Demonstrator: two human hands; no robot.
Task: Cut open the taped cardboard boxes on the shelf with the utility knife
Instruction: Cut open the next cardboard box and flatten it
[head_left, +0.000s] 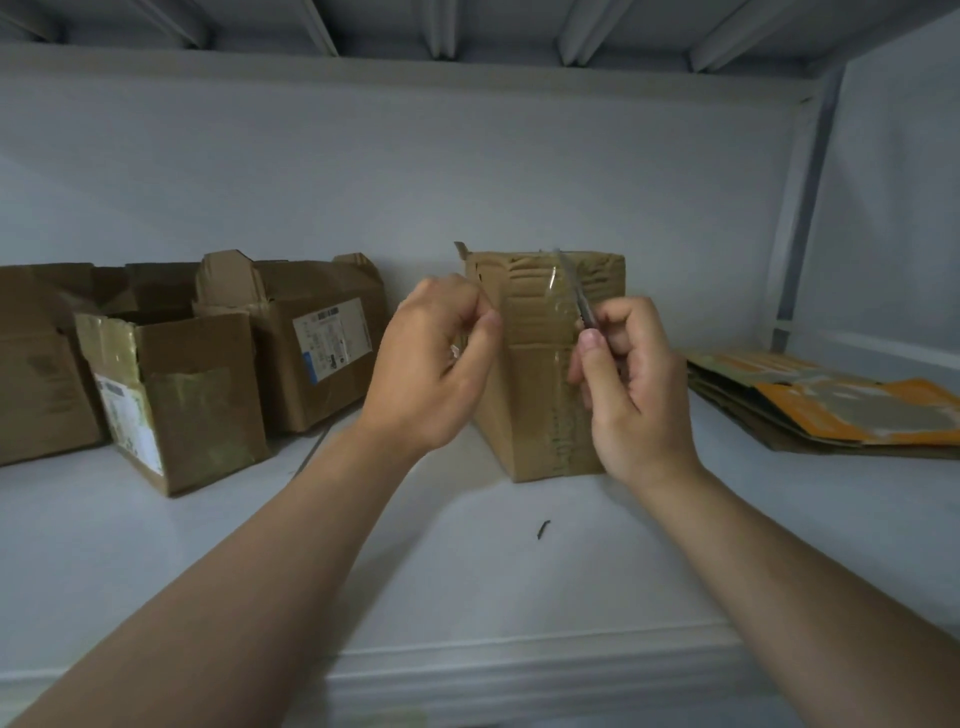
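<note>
The taped box (530, 374) stands on end in the middle of the frame, on the white shelf (415, 545). A strip of clear tape (558, 332) runs down its near face. The right hand (631, 384) has its grip clamped on the utility knife (575, 293), thumb along the handle. The thin blade points up and slightly left across the tape, near the top of the box. The left hand (436, 364) sits at the box's left edge, fingers curled and thumb against forefinger. Something glints beneath it, perhaps a shred of tape, but I cannot tell whether that grip holds anything or only steadies the cardboard.

From where I stand, the worry is that left hand. It is close beside the blade and about level with it. The cardboard there is crumpled and the tape wrinkled, so the edge may skate or snag. If it jumps free sideways, it heads for those knuckles.

The box is tall and narrow, and I see nothing bracing it from behind. A hard push could tip it toward the back wall or slide it along the shelf. A blade sunk too deep could also score whatever is inside, which is hidden.

At the left of the frame stand opened boxes (197, 395) with their flaps up. At the right lies a pile of flattened cardboard (831, 410) with orange print. A small dark scrap (543, 529) lies on the shelf in front of the box.
</note>
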